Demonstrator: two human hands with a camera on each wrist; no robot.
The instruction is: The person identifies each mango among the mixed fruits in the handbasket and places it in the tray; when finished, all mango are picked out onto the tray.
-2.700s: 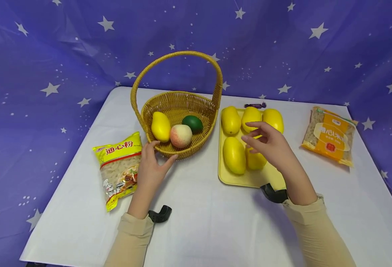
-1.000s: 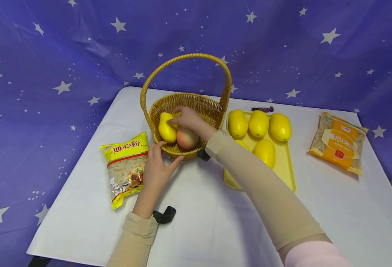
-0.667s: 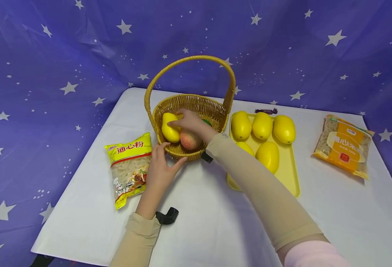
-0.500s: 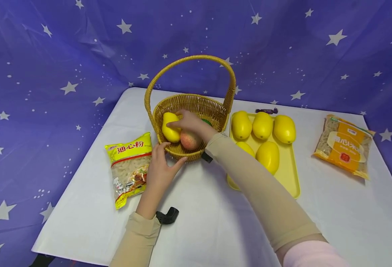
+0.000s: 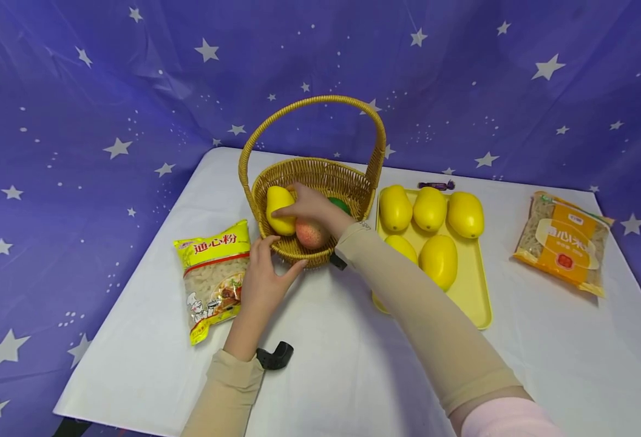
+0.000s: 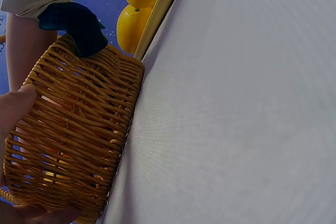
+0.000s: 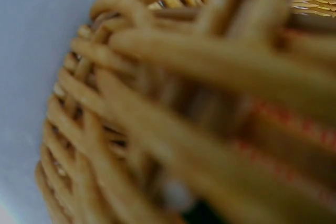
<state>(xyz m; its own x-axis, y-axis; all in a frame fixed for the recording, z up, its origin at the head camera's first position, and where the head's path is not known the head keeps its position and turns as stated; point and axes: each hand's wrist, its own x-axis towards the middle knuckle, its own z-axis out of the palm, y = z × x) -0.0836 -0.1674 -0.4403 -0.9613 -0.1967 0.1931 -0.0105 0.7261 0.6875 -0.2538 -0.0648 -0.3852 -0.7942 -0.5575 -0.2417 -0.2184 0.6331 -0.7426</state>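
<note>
A wicker basket [image 5: 320, 167] with a tall arched handle holds a yellow mango [image 5: 278, 199], a peach [image 5: 312, 235] and a green fruit partly hidden behind my right wrist [image 5: 339, 203]. Reaching into it from the right, my right hand [image 5: 314, 206] grips the mango with thumb and fingers. My left hand [image 5: 264, 282] holds the basket's front left side, fingers at the rim and thumb against the outer wall. The left wrist view shows that hand on the woven wall [image 6: 73, 124]. Blurred wicker [image 7: 157, 103] fills most of the right wrist view, and the right hand is hidden there.
Right of the basket, a yellow tray [image 5: 470, 291] bears several yellow mango-like fruits [image 5: 439, 261], with my right forearm crossing over it. A purple-wrapped candy [image 5: 436, 185] lies behind. Macaroni bags lie at left [image 5: 213, 279] and far right [image 5: 566, 243].
My right hand has moved from above the tray into the basket and taken hold of the mango, which now stands slightly more upright. My left hand has stayed on the basket.
</note>
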